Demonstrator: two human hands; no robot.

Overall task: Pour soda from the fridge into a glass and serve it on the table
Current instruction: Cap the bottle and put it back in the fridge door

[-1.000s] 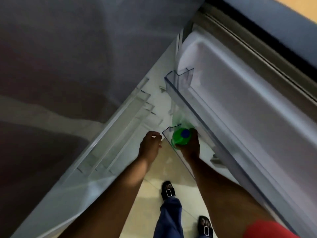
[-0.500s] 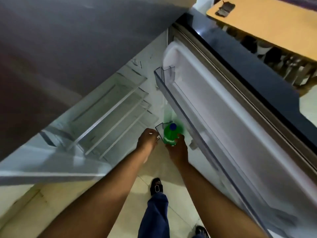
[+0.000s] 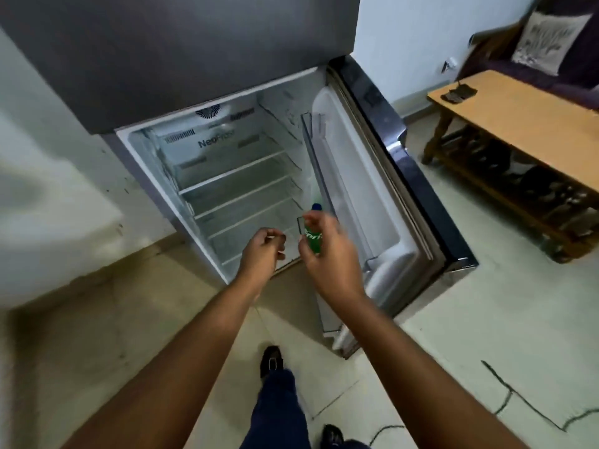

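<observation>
A green soda bottle (image 3: pixel 313 238) with a blue cap is held upright in my right hand (image 3: pixel 327 254), in front of the open fridge's lower door shelf. My left hand (image 3: pixel 262 254) hovers just left of it with fingers loosely curled and nothing in them. The fridge (image 3: pixel 227 176) stands open with bare glass shelves, its door (image 3: pixel 372 189) swung out to the right. No glass is in view.
A low wooden table (image 3: pixel 525 124) stands at the right with a small dark object (image 3: pixel 458 92) on it and shoes on its lower rack. A sofa with a cushion (image 3: pixel 551 37) is behind it. My feet stand on the tiled floor (image 3: pixel 453 351). A black cable (image 3: pixel 518 403) lies at lower right.
My head has risen and pulled back, so the whole fridge and the room show. The bottle has come up out of the door shelf in my right hand. My left hand has left the shelf.
</observation>
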